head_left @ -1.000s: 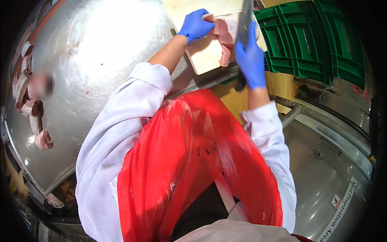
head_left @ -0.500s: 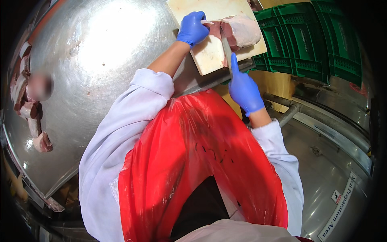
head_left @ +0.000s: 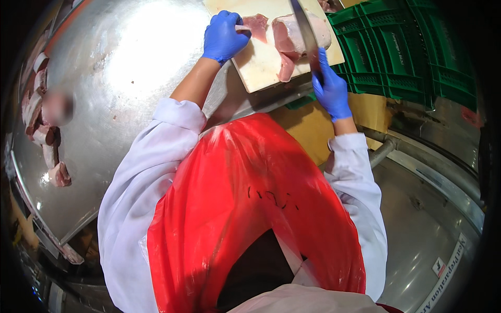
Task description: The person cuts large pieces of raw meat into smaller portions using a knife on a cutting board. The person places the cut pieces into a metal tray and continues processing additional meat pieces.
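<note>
A white cutting board [head_left: 255, 73] lies at the table's edge with a large piece of raw meat [head_left: 287, 39] on its right half. A strip of flesh hangs from that piece toward the board's near edge. My left hand [head_left: 225, 36], in a blue glove, is closed on a smaller cut piece of meat [head_left: 256, 26] at the board's left side, apart from the large one. My blue-gloved right hand [head_left: 332, 86] grips a long knife [head_left: 307, 28], its blade pointing away from me and raised across the large piece. The glove hides the knife's handle.
A broad steel table [head_left: 109, 122] spreads to the left, with several cut meat pieces [head_left: 44, 133] in a row at its far left. Green plastic crates [head_left: 386, 55] stand right of the board. A metal pipe rail [head_left: 383, 151] runs below them.
The smaller piece has come away from the large one, and my left hand has drawn it left. My right hand has moved right and lifted the knife out of the cut.
</note>
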The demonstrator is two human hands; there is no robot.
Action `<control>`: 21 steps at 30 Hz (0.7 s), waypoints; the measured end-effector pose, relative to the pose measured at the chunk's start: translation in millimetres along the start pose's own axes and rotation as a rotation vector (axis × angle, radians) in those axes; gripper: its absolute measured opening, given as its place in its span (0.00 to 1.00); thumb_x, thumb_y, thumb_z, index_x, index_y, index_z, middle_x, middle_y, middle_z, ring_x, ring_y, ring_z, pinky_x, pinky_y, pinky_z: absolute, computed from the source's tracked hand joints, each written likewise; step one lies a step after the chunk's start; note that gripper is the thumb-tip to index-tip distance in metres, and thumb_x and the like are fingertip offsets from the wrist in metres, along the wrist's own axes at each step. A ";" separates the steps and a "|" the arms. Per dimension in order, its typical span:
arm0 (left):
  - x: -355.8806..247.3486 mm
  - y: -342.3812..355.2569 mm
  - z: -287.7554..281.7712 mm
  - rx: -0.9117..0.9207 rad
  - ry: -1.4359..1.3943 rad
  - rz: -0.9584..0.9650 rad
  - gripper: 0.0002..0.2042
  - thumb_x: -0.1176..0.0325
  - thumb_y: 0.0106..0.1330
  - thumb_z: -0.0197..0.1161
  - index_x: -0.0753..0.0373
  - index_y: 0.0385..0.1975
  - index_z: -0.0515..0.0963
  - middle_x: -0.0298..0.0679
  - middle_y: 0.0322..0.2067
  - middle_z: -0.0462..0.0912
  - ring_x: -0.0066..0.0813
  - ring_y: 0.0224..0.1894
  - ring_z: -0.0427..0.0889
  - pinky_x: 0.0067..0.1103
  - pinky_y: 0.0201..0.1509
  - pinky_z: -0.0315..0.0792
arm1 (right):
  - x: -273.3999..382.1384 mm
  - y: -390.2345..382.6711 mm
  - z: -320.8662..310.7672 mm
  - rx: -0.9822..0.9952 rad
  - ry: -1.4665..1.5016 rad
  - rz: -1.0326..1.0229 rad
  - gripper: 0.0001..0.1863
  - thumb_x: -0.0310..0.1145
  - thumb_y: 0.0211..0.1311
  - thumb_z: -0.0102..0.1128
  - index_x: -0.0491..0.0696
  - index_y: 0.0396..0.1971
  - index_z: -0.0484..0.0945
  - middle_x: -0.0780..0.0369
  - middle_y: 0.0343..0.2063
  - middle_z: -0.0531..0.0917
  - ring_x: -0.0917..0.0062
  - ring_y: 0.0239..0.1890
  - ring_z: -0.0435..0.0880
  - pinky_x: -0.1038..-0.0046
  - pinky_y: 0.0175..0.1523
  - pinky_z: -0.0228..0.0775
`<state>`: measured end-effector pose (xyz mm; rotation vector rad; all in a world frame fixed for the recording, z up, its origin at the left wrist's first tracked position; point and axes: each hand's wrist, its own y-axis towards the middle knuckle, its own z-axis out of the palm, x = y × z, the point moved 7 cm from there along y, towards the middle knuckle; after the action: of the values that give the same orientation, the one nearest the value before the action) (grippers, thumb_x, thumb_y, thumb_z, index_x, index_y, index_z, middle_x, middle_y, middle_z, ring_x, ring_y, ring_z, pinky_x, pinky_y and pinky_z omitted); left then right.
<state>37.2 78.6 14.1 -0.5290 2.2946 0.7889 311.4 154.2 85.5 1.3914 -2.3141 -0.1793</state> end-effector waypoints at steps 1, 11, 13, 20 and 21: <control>-2.0 -4.1 -0.4 -0.017 0.015 0.007 0.09 0.64 0.53 0.71 0.59 0.29 0.80 0.42 0.35 0.81 0.46 0.42 0.81 0.36 0.46 0.76 | -3.0 7.3 7.8 -0.009 -0.021 -0.082 0.42 0.27 0.59 0.60 0.64 0.74 0.58 0.57 0.28 0.81 0.57 0.24 0.82 0.59 0.31 0.76; 1.1 -53.3 -18.0 -0.278 -0.366 -0.129 0.12 0.74 0.61 0.64 0.63 0.45 0.81 0.47 0.38 0.85 0.37 0.39 0.85 0.28 0.45 0.77 | -67.9 -50.7 32.3 0.388 -0.187 -0.144 0.46 0.26 0.57 0.59 0.71 0.75 0.53 0.57 0.24 0.77 0.58 0.20 0.79 0.56 0.26 0.74; -15.9 -58.6 -18.0 -0.272 -0.348 -0.224 0.09 0.73 0.64 0.63 0.63 0.44 0.81 0.44 0.33 0.85 0.33 0.35 0.85 0.26 0.42 0.77 | -78.5 -67.2 19.1 0.449 -0.174 -0.141 0.47 0.25 0.57 0.58 0.70 0.76 0.52 0.56 0.24 0.77 0.57 0.20 0.79 0.55 0.26 0.74; -85.3 -68.9 28.2 -0.250 -0.080 -0.196 0.17 0.55 0.59 0.75 0.61 0.36 0.81 0.44 0.28 0.84 0.35 0.28 0.85 0.27 0.34 0.77 | -107.3 -102.4 -33.8 0.290 0.237 -0.039 0.42 0.25 0.62 0.56 0.62 0.76 0.54 0.51 0.28 0.82 0.53 0.23 0.81 0.58 0.29 0.74; -101.1 -68.5 37.2 -0.232 -0.017 -0.166 0.21 0.49 0.55 0.76 0.60 0.36 0.81 0.44 0.29 0.85 0.40 0.31 0.86 0.29 0.36 0.78 | -110.6 -97.8 -36.8 0.288 0.285 0.063 0.40 0.25 0.64 0.55 0.59 0.75 0.54 0.50 0.28 0.82 0.54 0.23 0.81 0.60 0.30 0.73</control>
<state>163.0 68.4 33.8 -0.8029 2.1236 0.9771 450.8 206.3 54.1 1.3692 -2.1996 0.3629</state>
